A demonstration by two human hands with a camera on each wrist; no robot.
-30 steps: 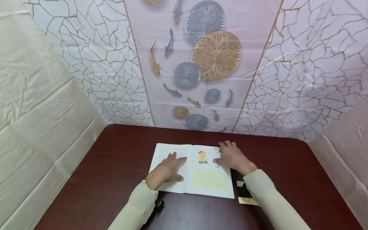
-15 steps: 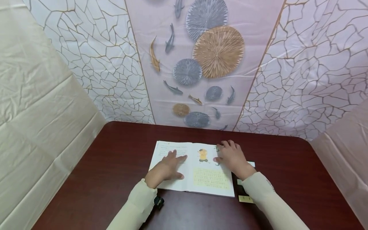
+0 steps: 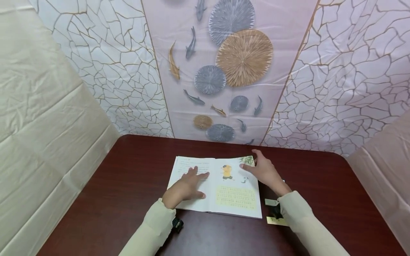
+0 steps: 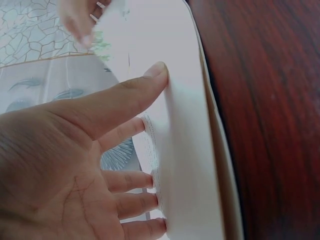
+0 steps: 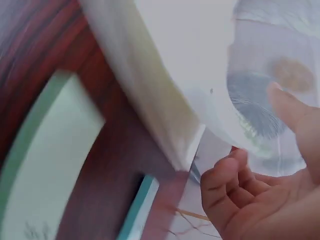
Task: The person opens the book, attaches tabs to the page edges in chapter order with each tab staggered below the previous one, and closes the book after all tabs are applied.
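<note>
An open picture book [image 3: 237, 212] lies on the dark red-brown table, with a yellow-clad figure and a pale yellow text block on its right page. My left hand [image 3: 185, 188] rests spread on the left page; in the left wrist view its thumb and fingertips touch the paper. At the far right corner of the book is my right hand [image 3: 268, 174]. The corner of the right page [image 5: 245, 135] is raised and bent. Below this corner, the loosely bent fingers [image 5: 222, 172] of my right hand touch its edge, while the thumb stands apart from them.
Right of the book lie a pale green-edged object [image 5: 55, 140], a teal-edged one [image 5: 140, 210] and a yellow strip [image 3: 277, 221], partly hidden by the right arm. A patterned cloth [image 3: 240, 117] hangs behind the table [image 3: 141, 167].
My right hand has shifted from lying over the right page to its far corner, and that corner has lifted. The left hand keeps its place on the left page.
</note>
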